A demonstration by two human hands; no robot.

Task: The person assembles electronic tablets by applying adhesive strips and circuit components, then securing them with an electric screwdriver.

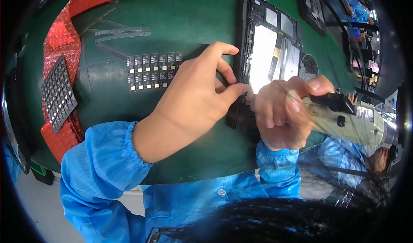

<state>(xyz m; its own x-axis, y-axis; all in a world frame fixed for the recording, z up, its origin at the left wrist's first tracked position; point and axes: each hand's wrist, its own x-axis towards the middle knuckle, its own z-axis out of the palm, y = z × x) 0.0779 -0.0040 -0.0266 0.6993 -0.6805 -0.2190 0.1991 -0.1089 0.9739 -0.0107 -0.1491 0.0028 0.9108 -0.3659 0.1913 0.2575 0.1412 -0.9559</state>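
My left hand (189, 92) rests at the left edge of a black electronic device chassis (241, 54). Its index finger and thumb are apart, with the thumb tip touching the frame and the other fingers bent. The chassis has a white panel, silver blocks and a flat strip inside. My right hand (284, 114), smeared by motion, is closed round a pale electric screwdriver (344, 118) over the chassis's near right part. The screwdriver's tip is hidden or blurred near the fingers.
On the green mat (193, 11) lie a sheet of small black parts (150, 71), thin dark strips (122, 32) and red bubble wrap (62, 32) under another parts sheet (60, 92). A round dish of tiny dark pieces (308, 67) stands right of the chassis. Other people in blue sit beyond.
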